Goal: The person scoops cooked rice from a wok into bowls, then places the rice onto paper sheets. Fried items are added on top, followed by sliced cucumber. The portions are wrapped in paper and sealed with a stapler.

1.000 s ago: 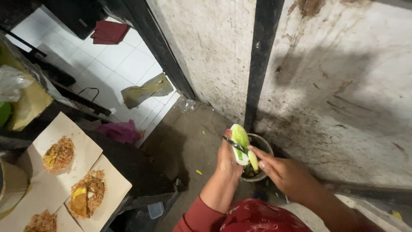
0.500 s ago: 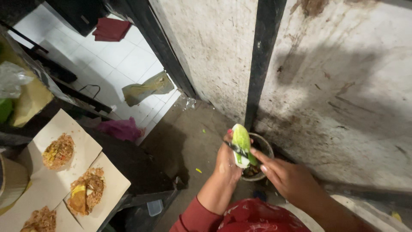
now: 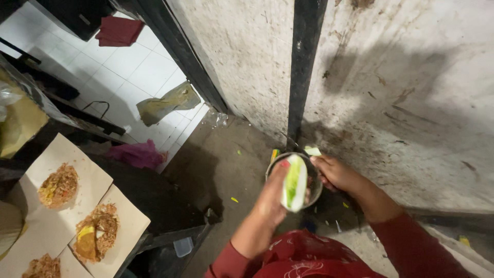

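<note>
Left hand (image 3: 271, 198) closed around pale green vegetable (image 3: 294, 183) over metal bucket (image 3: 315, 191); right hand (image 3: 337, 172) pinching small peel piece (image 3: 312, 151).

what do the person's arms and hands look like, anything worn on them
Both hands are bare, with no gloves or rings visible. The left hand has a red-painted thumbnail. Both forearms are uncovered, and dark red sleeves start near the elbows, the right hand side included.

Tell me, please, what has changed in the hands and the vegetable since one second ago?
The right hand has drawn back from the green vegetable, carrying a pale strip off it. The left hand still holds the vegetable over the round container. The food papers stayed in place.
</note>
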A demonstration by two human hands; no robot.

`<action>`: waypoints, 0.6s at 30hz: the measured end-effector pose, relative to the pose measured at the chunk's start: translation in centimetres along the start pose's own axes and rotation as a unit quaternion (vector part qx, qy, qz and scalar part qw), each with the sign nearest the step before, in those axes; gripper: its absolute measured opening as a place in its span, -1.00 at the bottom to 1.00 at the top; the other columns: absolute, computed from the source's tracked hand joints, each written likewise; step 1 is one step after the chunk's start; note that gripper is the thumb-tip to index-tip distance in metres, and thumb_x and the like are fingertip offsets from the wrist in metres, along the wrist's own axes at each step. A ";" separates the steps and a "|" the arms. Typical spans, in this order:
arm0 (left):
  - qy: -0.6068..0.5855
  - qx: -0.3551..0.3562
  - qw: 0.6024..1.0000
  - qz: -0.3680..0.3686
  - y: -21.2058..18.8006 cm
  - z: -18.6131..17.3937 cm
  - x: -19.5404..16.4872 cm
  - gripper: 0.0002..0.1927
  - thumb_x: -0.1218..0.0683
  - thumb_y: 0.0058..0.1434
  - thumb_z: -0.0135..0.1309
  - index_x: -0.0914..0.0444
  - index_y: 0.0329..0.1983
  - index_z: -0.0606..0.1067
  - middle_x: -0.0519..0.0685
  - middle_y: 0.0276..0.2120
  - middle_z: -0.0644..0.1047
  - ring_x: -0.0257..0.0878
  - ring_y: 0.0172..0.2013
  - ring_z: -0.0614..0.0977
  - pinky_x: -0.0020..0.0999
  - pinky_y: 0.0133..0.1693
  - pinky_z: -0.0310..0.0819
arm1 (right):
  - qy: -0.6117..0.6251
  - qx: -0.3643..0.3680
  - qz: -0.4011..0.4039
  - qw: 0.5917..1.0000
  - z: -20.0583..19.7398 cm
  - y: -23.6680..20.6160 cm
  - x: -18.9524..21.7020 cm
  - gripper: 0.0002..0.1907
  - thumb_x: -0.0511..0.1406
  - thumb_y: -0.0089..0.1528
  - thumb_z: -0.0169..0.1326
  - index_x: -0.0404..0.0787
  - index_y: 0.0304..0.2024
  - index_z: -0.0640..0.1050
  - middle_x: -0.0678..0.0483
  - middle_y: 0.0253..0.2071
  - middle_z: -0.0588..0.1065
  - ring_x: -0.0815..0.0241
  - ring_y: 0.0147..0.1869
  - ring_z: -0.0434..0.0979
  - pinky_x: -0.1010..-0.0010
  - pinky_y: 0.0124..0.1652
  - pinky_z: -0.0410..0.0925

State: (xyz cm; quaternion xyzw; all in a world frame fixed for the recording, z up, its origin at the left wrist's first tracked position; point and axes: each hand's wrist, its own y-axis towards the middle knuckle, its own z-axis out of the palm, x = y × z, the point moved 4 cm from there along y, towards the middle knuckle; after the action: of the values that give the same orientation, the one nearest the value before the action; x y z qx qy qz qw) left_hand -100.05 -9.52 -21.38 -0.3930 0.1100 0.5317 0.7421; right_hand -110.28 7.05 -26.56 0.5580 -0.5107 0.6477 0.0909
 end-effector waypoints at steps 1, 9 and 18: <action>-0.050 -0.018 0.998 -0.026 0.5 -0.6 -0.2 -0.56 -0.16 0.43 -0.19 0.15 0.21 0.39 0.10 -0.18 0.58 -0.05 -0.31 0.63 -0.12 -0.29 0.62 | -0.067 -0.035 -0.035 0.997 -0.4 0.2 0.3 -0.52 -0.08 0.45 -0.19 -0.08 0.35 0.36 0.15 -0.60 0.33 0.22 -0.59 0.32 0.29 -0.53 0.27; -0.131 -0.056 0.989 0.031 3.8 -3.4 -1.1 -0.45 -0.31 0.38 -0.04 0.23 0.10 0.45 0.07 -0.23 0.57 -0.06 -0.32 0.61 -0.15 -0.33 0.55 | -0.339 -0.056 -0.020 0.939 4.5 -11.4 5.9 -0.49 -0.03 0.43 -0.17 0.44 0.46 0.24 0.03 -0.59 0.39 0.09 -0.54 0.37 0.29 -0.45 0.41; -0.182 -0.023 0.981 0.060 4.8 -1.6 -1.1 -0.40 -0.33 0.35 -0.02 0.33 -0.12 0.46 0.11 -0.38 0.54 -0.04 -0.41 0.59 -0.15 -0.37 0.58 | -0.495 -0.206 -0.238 0.810 7.0 -14.2 7.9 -0.30 -0.08 0.26 0.04 0.30 0.48 0.27 -0.01 -0.32 0.52 -0.04 -0.39 0.58 0.14 -0.37 0.46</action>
State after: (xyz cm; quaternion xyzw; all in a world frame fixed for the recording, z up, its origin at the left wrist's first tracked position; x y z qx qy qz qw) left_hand -104.24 -10.81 -24.05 -0.2993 -0.0160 0.6407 0.7069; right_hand -98.95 4.76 -13.16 0.8754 -0.4593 0.1216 0.0893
